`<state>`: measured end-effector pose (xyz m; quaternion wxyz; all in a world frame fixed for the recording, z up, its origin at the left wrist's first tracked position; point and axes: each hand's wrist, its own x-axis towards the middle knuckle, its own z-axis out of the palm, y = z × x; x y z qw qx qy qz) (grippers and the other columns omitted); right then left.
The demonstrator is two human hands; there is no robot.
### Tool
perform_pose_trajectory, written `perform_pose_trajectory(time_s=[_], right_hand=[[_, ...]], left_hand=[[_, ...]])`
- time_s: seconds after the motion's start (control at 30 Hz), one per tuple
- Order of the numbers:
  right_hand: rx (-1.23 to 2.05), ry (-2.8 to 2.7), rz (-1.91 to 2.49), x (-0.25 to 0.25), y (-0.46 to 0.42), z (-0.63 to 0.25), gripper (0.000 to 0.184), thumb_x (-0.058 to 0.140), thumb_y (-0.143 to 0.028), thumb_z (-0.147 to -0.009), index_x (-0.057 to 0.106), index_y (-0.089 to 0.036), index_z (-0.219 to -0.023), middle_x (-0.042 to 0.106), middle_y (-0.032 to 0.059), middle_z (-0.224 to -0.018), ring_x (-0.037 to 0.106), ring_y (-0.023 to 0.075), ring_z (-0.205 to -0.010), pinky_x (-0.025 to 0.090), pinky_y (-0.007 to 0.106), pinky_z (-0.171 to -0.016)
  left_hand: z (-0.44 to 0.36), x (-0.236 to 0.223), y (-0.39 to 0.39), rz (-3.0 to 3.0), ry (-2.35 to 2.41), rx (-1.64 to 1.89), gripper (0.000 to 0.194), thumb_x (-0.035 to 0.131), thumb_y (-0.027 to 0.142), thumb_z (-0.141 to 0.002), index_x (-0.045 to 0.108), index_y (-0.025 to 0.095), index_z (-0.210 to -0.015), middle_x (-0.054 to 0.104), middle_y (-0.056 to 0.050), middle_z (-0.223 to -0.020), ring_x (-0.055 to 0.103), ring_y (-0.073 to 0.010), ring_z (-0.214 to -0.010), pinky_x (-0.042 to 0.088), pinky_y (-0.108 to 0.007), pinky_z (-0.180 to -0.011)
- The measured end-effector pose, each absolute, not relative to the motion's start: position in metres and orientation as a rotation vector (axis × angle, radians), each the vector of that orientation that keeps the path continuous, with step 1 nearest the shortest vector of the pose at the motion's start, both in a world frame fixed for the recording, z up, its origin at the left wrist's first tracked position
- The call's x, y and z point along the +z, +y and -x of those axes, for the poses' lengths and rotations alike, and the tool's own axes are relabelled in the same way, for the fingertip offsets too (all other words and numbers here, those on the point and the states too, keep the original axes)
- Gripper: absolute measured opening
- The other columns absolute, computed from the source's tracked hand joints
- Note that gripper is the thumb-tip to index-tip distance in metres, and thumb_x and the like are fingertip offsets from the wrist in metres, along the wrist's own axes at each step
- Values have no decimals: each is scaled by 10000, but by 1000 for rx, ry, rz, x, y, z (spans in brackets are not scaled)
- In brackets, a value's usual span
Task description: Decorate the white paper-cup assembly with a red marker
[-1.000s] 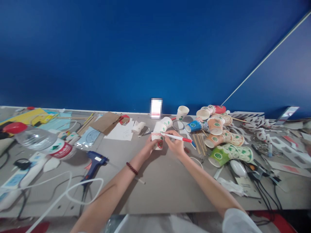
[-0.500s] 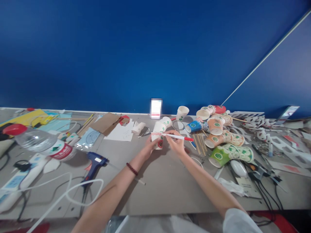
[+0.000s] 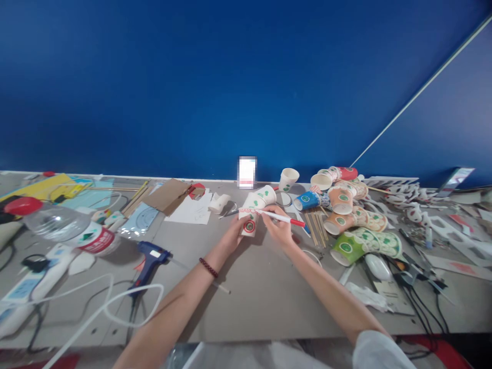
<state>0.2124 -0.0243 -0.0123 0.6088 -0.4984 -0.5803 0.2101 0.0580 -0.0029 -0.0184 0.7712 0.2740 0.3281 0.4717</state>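
Note:
My left hand (image 3: 232,230) is closed around a set of joined white paper cups (image 3: 257,199), with red scalloped lines and a red ring drawn on the nearest one. Pinched in my right hand (image 3: 280,225) is a white marker (image 3: 286,218) with a red end, pointing left. Its tip is at the scalloped band of the near cup; whether it touches, I cannot tell. Behind the joined cups stands a single upright paper cup (image 3: 288,179). A blue patterned cup piece (image 3: 307,200) lies to the right of my right hand.
Decorated cup chains (image 3: 348,248) crowd the right side, beside wooden sticks (image 3: 317,229). On the left are a blue glue gun (image 3: 149,261), a large bottle (image 3: 69,228), a power strip (image 3: 34,287) and looping white cable. A lit phone (image 3: 246,172) leans against the blue wall.
The joined cups have turned and tilted slightly in my left hand, so the red ring faces me more and the far end sits further right. The marker stays by the scalloped band.

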Motion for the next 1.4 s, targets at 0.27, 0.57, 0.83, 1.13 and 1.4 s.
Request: perform_pose_trajectory(time_s=[0.27, 0.57, 0.83, 1.13, 1.4], right_hand=[[398, -1411, 1191, -13, -26, -211, 111, 646, -318, -881, 716, -232, -874, 781, 46, -868, 735, 232, -811, 599, 379, -792], [390, -1415, 1210, -13, -27, -210, 113, 647, -326, -882, 718, -239, -887, 791, 49, -890, 746, 236, -832, 613, 382, -808], [358, -1434, 1195, -14, -27, -209, 114, 642, -316, -884, 716, -230, -878, 789, 49, -878, 745, 230, -815, 608, 364, -786], [373, -1445, 1187, -13, -27, -210, 98, 645, -301, -873, 714, -232, -865, 784, 46, -856, 739, 229, -791, 604, 361, -757], [382, -1440, 1181, -15, -26, -210, 88, 647, -295, -866, 710, -235, -855, 784, 37, -846, 737, 225, -781, 602, 353, -742]], left_hand=[[-57, -19, -4, -618, 742, 1008, 441, 862, 243, -716, 710, 119, -1111, 767, -105, -1052, 707, -201, -896, 544, -287, -793], [-56, -20, -5, -645, 747, 992, 492, 867, 278, -718, 706, 132, -1159, 764, -119, -1088, 713, -236, -935, 530, -326, -830], [-56, -23, -3, -662, 721, 1008, 480, 876, 292, -713, 705, 119, -1126, 766, -104, -1039, 698, -211, -892, 515, -317, -816], [-56, -24, -3, -657, 708, 1013, 425, 858, 274, -728, 707, 128, -1098, 766, -97, -1020, 700, -213, -884, 512, -314, -806], [-56, -25, -2, -634, 707, 1020, 419, 857, 258, -723, 706, 127, -1092, 764, -90, -1020, 698, -210, -890, 508, -315, -818]])
